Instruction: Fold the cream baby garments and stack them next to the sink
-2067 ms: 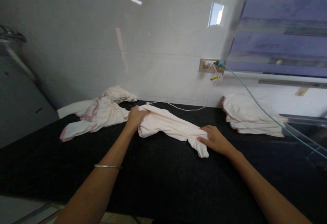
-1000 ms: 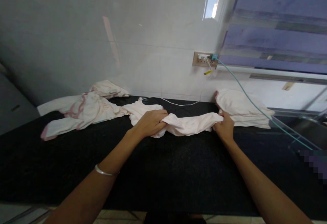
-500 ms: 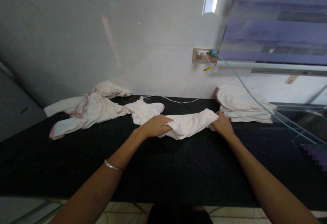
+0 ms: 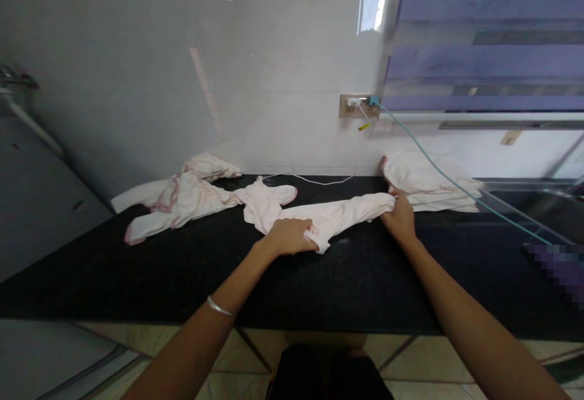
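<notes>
A cream cloth garment (image 4: 349,210) lies stretched sideways on the black counter, its left part bunched up. My left hand (image 4: 292,237) is closed on its near edge, with a fold sticking out past the fingers. At the other end, my right hand (image 4: 401,214) pinches the garment's right tip. Just behind that hand sits a stack of folded cream garments (image 4: 431,184) with a pinkish edge. To the left, crumpled cream garments with pink trim (image 4: 194,199) lie in a loose heap, touching or overlapping the bunched part; I cannot tell which.
The black countertop (image 4: 191,278) runs along a tiled wall. A wall socket (image 4: 358,106) holds plugs; a green cord (image 4: 431,159) slants down in front of the stack. A thin white cord (image 4: 319,182) lies along the back. A metal sink (image 4: 547,205) is at the right.
My left hand has shifted along the garment's near edge, towards me. The cloth between my hands now lies more spread out, with a longer back edge. My view has tilted slightly.
</notes>
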The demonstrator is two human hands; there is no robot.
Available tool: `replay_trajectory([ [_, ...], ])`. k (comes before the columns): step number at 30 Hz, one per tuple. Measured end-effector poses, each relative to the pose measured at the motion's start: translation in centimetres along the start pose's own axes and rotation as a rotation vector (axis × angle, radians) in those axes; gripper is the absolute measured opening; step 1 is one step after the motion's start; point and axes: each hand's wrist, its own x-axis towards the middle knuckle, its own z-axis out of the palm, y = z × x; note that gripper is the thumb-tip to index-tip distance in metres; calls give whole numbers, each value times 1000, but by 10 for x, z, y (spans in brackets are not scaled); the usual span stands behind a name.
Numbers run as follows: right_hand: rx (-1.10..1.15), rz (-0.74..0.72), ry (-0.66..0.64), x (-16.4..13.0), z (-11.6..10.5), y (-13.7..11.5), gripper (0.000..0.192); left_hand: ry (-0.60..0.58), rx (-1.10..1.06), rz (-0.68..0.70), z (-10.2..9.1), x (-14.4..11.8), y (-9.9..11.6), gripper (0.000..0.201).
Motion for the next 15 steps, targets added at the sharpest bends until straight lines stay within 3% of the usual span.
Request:
replay_trajectory([
  [6,-161,157,-84,-10,-5,-3,47,-27,-46,-5,-2,-62,12,68],
  [11,-186,-94,-370,-11,-29,2,24,-197,-102,39,-24,-119,4,102],
  [13,-185,-183,-440,-13,-55,16,22,-337,-127,57,-43,-138,0,117],
  [15,-219,-283,-488,-17,-88,33,28,-460,-179,52,-66,-154,-3,119],
])
